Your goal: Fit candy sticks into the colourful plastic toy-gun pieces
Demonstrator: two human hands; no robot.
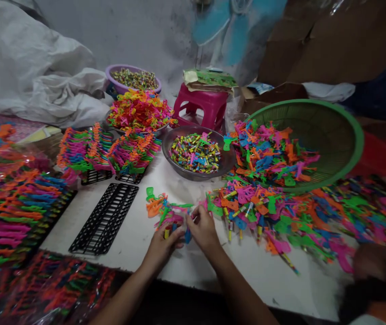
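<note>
My left hand is closed around a few small plastic pieces, with the end of a yellow-banded tube showing at its thumb side. Fingers pinched, my right hand meets it at a blue plastic piece. Just beyond my hands lies a small bunch of orange, green and pink plastic toys. To the right, a heap of similar toys with tubes fitted to them spreads over the white table. My fingers hide part of what they grip.
Behind my hands stands a metal bowl of small tubes. A tipped green basket spills plastic toys at right. An empty black rack lies left, near filled racks. A pink stool stands behind. Another person's arm shows at lower right.
</note>
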